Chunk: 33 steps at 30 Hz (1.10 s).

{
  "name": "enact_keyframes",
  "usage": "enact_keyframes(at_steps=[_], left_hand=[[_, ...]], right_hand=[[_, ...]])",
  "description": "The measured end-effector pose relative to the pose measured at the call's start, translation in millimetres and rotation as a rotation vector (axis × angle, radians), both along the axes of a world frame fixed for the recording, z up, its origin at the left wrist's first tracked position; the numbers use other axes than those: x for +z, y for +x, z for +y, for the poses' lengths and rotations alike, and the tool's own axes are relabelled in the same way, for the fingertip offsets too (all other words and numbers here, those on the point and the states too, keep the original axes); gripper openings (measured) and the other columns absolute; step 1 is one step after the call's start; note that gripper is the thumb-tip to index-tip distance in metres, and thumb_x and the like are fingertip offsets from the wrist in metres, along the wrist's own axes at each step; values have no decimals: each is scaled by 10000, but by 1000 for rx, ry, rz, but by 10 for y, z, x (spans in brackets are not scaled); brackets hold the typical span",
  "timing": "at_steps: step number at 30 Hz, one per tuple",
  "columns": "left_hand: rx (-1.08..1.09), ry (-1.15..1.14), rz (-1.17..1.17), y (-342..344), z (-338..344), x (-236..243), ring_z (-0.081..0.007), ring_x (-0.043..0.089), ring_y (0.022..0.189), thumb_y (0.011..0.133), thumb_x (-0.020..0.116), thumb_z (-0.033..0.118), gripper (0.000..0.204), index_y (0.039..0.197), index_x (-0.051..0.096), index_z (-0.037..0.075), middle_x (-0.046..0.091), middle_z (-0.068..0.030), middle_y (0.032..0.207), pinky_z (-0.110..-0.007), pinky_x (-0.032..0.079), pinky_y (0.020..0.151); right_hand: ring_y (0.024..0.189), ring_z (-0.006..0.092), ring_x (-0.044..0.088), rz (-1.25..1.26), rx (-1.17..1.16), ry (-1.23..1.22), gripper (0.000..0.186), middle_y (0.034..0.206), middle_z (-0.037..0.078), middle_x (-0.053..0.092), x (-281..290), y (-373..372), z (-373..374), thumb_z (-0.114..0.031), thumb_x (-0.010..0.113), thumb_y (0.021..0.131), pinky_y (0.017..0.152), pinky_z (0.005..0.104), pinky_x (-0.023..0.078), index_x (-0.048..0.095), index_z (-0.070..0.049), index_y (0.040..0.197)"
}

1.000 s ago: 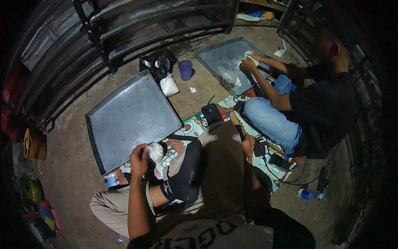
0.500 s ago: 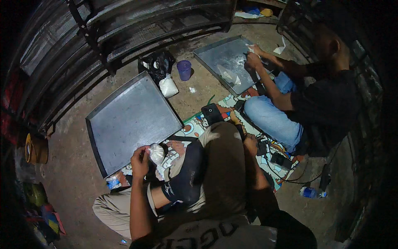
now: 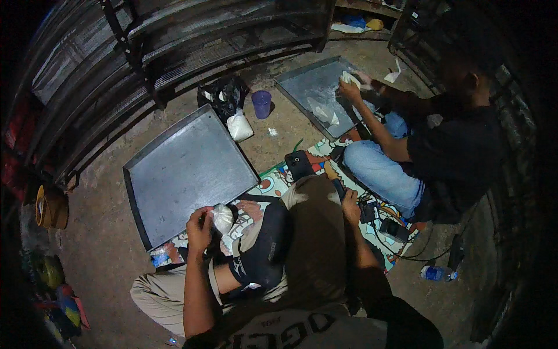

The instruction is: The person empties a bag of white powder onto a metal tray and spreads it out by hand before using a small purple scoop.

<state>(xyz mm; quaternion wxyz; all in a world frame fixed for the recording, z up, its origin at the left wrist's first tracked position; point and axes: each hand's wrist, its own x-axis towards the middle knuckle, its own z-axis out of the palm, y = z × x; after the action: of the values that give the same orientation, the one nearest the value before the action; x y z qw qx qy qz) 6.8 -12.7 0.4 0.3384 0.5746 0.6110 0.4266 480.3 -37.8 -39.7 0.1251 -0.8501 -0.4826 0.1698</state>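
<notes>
My left hand (image 3: 199, 228) is closed on the neck of a small clear bag of white powder (image 3: 222, 218). The bag hangs beside the near edge of a large, shallow metal tray (image 3: 189, 174), over a patterned mat (image 3: 267, 185). My right hand (image 3: 350, 208) is curled beside my raised knee. A slim dark thing (image 3: 339, 188) shows at its fingertips, but its kind cannot be made out. A black phone (image 3: 299, 165) lies on the mat just past the knee.
A co-worker's hands (image 3: 351, 84) hold something white over a second metal tray (image 3: 299, 72). Between the trays stand a purple cup (image 3: 261, 104), a black plastic bag (image 3: 224, 93) and a white bag (image 3: 239, 127). Cables and a water bottle (image 3: 438, 273) lie right; metal racks (image 3: 192, 61) line the back.
The co-worker's hands have shifted and turned, bringing the white thing more into sight. My left hand keeps hold of the bag; the whole view has shifted slightly.
</notes>
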Motion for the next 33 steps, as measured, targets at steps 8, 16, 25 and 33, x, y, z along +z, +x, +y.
enact_keyframes(at_steps=[8, 16, 25, 33], left_hand=[[11, -79, 25, -47, -43, 25, -150, 603, 793, 951, 635, 130, 184, 1083, 682, 12, 666, -102, 916, -296, 494, 743], [-44, -31, 73, -6, 42, 17, -136, 600, 810, 969, 612, 138, 206, 1090, 667, -20, 663, -88, 931, -283, 495, 725], [-18, -110, -20, 76, -40, 202, -109, 546, 856, 968, 638, 167, 213, 1091, 669, -4, 642, -31, 930, -265, 454, 779], [-27, -39, 33, 4, 5, 28, -114, 558, 863, 971, 626, 143, 197, 1099, 666, -1, 653, -34, 950, -259, 455, 801]], right_hand=[[991, 267, 621, 1511, -77, 291, 525, 1046, 140, 651, 512, 337, -829, -314, 594, 867, 890, 405, 504, 536, -4, 1286], [1083, 225, 633, 1697, -229, 577, 473, 1262, 152, 628, 1310, 65, -648, -282, 556, 969, 891, 347, 531, 505, -28, 1365], [964, 159, 611, 1440, -297, 588, 494, 1102, 29, 644, 1193, -30, -441, -219, 754, 825, 833, 329, 517, 572, -85, 1264], [606, 121, 502, 1800, -157, 573, 479, 875, 6, 519, 999, 4, -485, -452, 626, 819, 534, 243, 441, 551, -95, 1129]])
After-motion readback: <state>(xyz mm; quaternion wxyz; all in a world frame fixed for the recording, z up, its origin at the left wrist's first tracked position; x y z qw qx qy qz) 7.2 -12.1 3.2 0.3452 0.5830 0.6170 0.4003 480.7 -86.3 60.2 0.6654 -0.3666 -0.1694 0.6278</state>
